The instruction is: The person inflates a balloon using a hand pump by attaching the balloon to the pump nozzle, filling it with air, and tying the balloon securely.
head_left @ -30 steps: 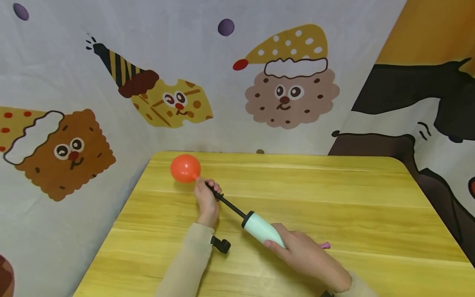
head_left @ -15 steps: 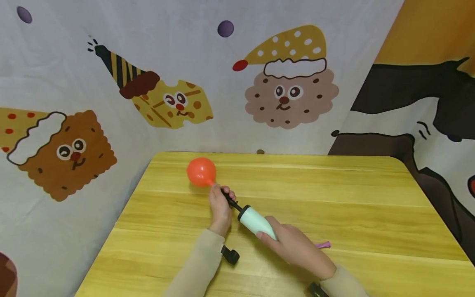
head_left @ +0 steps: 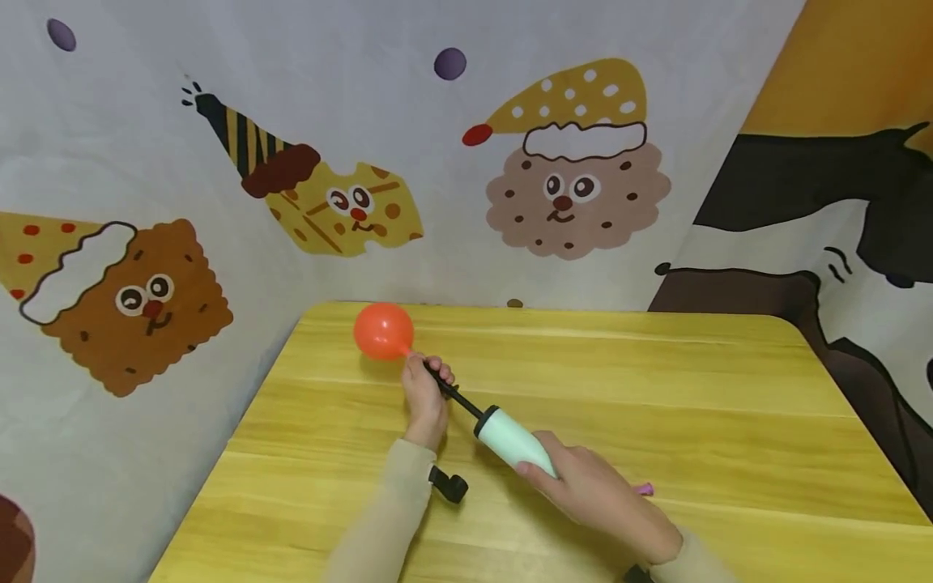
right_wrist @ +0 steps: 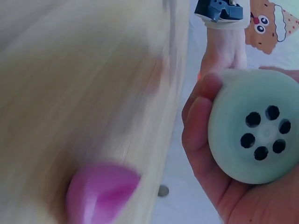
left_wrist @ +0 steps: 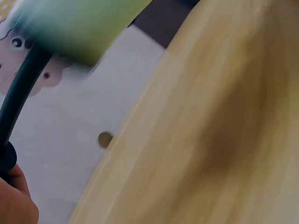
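A small red balloon (head_left: 383, 331), partly inflated, sits at the front end of a balloon pump in the head view. My left hand (head_left: 425, 397) grips the pump's black nozzle end and the balloon's neck, the nozzle tip hidden by the fingers. Around the mint-green barrel of the balloon pump (head_left: 513, 440) my right hand (head_left: 594, 490) is wrapped. A length of black rod (head_left: 466, 402) shows between the barrel and the left hand. In the right wrist view, several dark holes mark the barrel's round end (right_wrist: 266, 135), with fingers curled about it.
A pink uninflated balloon (head_left: 645, 489) lies on the wooden table (head_left: 692, 389), partly hidden behind the right hand. Beyond the table's far edge hangs a white cloth (head_left: 452, 267) with cartoon prints. Each wrist carries a black camera mount (head_left: 448, 484).
Half a second ago the barrel was pushed close to the left hand; now it is drawn back and more rod shows. Hands and red balloon shifted right, then partly back left.
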`<control>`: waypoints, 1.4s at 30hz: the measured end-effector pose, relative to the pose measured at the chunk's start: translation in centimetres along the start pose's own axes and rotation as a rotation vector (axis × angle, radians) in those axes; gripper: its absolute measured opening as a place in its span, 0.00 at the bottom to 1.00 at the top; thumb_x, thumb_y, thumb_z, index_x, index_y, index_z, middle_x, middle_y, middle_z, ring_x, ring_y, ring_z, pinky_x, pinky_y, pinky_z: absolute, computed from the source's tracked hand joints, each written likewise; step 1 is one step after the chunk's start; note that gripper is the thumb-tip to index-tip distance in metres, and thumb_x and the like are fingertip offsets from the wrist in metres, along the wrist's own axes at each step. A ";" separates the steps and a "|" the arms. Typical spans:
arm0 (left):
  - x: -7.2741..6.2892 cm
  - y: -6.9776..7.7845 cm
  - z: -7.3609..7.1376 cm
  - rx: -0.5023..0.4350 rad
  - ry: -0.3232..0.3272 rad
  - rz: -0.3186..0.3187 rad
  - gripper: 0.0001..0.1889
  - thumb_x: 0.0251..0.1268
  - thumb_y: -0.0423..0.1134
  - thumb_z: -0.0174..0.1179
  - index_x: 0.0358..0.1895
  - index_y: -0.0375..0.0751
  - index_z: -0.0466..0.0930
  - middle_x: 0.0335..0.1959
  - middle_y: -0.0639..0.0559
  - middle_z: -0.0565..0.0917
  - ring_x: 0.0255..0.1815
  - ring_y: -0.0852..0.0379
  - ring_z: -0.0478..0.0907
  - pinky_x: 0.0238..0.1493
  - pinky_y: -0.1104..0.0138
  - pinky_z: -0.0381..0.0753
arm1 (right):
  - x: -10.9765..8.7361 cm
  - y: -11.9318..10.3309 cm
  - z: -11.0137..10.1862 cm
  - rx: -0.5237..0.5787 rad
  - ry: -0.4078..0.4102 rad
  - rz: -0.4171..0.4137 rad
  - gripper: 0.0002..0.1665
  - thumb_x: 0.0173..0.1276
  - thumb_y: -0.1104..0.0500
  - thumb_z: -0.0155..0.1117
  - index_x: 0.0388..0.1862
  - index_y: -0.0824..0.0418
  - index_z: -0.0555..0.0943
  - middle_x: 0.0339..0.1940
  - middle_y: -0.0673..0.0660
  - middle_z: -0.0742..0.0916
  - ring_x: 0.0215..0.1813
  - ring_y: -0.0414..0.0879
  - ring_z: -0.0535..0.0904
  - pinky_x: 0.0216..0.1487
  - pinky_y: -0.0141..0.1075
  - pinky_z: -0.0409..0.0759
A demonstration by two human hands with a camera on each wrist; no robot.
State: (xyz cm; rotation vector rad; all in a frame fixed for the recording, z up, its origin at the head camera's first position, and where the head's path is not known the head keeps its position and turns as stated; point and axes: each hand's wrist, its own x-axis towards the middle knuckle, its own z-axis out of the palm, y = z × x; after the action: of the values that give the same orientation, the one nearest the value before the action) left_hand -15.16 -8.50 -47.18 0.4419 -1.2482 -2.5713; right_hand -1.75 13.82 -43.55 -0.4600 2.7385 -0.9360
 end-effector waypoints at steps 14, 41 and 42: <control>-2.4 -1.6 0.0 0.028 -0.063 0.005 0.17 0.89 0.44 0.31 0.37 0.43 0.63 0.24 0.54 0.70 0.20 0.61 0.70 0.23 0.71 0.73 | 0.3 0.4 1.4 -0.112 0.084 -0.030 0.34 0.57 0.48 0.77 0.59 0.58 0.76 0.31 0.47 0.85 0.28 0.39 0.76 0.27 0.36 0.75; 0.1 -0.6 -0.9 -0.059 0.114 -0.003 0.19 0.89 0.44 0.34 0.33 0.42 0.65 0.21 0.56 0.70 0.17 0.62 0.67 0.20 0.72 0.68 | -1.4 1.9 -0.3 -0.095 -0.013 -0.030 0.34 0.63 0.41 0.76 0.61 0.54 0.74 0.36 0.47 0.86 0.28 0.37 0.76 0.25 0.34 0.74; -0.2 -0.8 -0.8 -0.061 0.115 -0.001 0.19 0.89 0.45 0.34 0.34 0.42 0.65 0.21 0.56 0.70 0.18 0.63 0.67 0.20 0.72 0.68 | -1.4 1.9 -0.2 -0.103 -0.009 -0.027 0.34 0.63 0.42 0.76 0.61 0.54 0.74 0.35 0.47 0.86 0.28 0.37 0.76 0.25 0.34 0.74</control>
State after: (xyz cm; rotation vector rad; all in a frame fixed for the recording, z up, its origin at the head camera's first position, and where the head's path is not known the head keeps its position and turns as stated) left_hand -14.76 -8.51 -48.30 0.5695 -1.1278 -2.5374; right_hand -0.97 15.82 -44.41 -0.5190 2.7890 -0.7994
